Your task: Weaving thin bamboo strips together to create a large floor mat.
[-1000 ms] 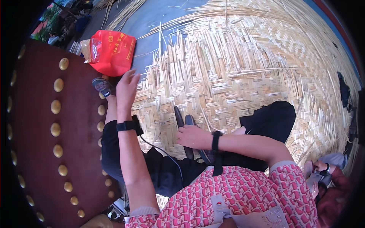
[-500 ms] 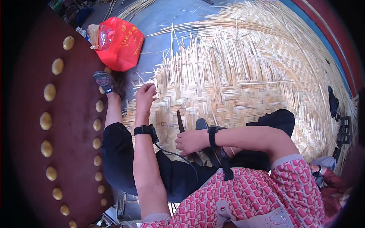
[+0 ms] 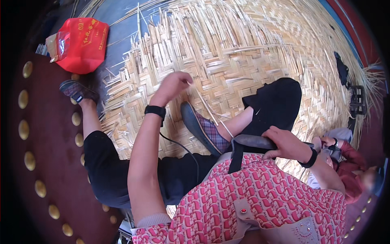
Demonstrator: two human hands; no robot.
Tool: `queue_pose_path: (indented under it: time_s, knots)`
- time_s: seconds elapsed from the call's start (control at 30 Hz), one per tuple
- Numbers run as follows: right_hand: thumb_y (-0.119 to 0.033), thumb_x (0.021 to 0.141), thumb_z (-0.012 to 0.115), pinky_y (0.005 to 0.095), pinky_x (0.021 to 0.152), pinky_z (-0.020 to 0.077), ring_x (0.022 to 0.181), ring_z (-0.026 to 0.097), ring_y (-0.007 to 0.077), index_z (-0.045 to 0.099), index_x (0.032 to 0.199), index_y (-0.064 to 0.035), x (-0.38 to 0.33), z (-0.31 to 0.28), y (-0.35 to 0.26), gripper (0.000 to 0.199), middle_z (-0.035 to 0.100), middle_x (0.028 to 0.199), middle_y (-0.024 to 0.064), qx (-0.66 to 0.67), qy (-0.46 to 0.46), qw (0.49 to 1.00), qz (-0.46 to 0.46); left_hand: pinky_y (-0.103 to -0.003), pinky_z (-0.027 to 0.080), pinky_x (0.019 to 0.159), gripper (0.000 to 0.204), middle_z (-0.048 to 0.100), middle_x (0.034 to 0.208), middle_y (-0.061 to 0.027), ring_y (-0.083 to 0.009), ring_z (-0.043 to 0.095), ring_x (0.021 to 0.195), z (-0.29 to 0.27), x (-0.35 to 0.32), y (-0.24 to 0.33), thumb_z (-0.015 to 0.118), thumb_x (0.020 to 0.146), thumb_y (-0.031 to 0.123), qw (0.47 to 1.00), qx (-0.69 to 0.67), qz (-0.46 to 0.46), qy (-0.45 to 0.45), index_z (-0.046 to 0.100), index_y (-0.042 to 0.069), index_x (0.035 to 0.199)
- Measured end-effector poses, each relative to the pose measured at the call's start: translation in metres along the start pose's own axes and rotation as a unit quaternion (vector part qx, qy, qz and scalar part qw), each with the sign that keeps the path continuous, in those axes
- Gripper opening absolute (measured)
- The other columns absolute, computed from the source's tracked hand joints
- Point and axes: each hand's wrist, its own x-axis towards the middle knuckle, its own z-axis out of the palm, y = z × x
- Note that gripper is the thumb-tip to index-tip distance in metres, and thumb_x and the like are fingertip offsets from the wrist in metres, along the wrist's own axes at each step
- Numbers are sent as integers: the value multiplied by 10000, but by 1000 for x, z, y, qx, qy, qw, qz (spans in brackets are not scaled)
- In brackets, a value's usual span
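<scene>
Weaving workspace, perhaps by entrance: part-woven mat (image 3: 280, 61) across blue floor (image 3: 115, 53), loose strips (image 3: 371, 78), gold-studded dark-red panel (image 3: 53, 122).

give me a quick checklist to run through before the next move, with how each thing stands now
1. Right hand gripping the dark tool: ok, fingers and thumb close on one end.
2. Left hand free of any strip: cannot tell, it is curled above the mat and its fingertips are unclear.
3. Cable clear of the dark tool: ok, it hangs from the left wrist, well apart.
4. Red bag off the mat: ok, it stands beyond the edge.
5. Mat edge near the bag even: not ok, strip ends jut out unevenly.
</scene>
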Motion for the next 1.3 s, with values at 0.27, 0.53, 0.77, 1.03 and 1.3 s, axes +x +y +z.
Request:
queue_pose_path:
  time_s: [0.27, 0.53, 0.77, 1.03, 1.3]
  knots:
    - [-140, 644, 710, 407, 775, 422, 897, 518, 325, 531, 1136, -61, 1, 17, 11, 529, 511, 950, 122, -80, 126, 986, -69, -389, 532, 680, 128, 651, 792, -134, -300, 641, 817, 81, 6, 14, 585, 735, 133, 919, 357, 120, -116, 669, 41, 761]
    - [-160, 709, 602, 407, 953, 323, 1014, 472, 225, 630, 976, -165, 48, -17, 8, 269, 503, 1024, 32, -291, 235, 921, -110, -390, 506, 728, 193, 650, 866, -112, -295, 623, 874, 10, 20, 42, 654, 732, 222, 977, 181, 5, -110, 652, 78, 860]
    - [-157, 724, 576, 350, 887, 465, 1062, 522, 255, 646, 859, -126, 60, -32, 18, 156, 539, 1163, 38, -224, 124, 934, -250, -401, 496, 817, 303, 663, 1016, -152, -320, 627, 950, -69, 23, -30, 636, 796, 268, 948, 76, -233, 203, 658, 62, 1018]
    - [-192, 805, 624, 344, 957, 436, 1147, 498, 292, 582, 1157, -71, 25, 15, 31, 375, 532, 1220, 109, -14, 18, 989, -144, -445, 495, 820, 264, 651, 981, -184, -362, 621, 939, -78, 71, -58, 650, 755, 214, 898, 158, -295, 284, 644, 37, 950]
    - [-81, 678, 717, 418, 804, 486, 988, 478, 360, 517, 1233, -32, 9, 53, 11, 592, 490, 1147, 150, -45, 126, 988, 70, -450, 505, 782, 302, 653, 922, -187, -366, 628, 907, -67, 85, -75, 635, 766, 191, 889, 155, -314, 296, 605, 10, 1006]
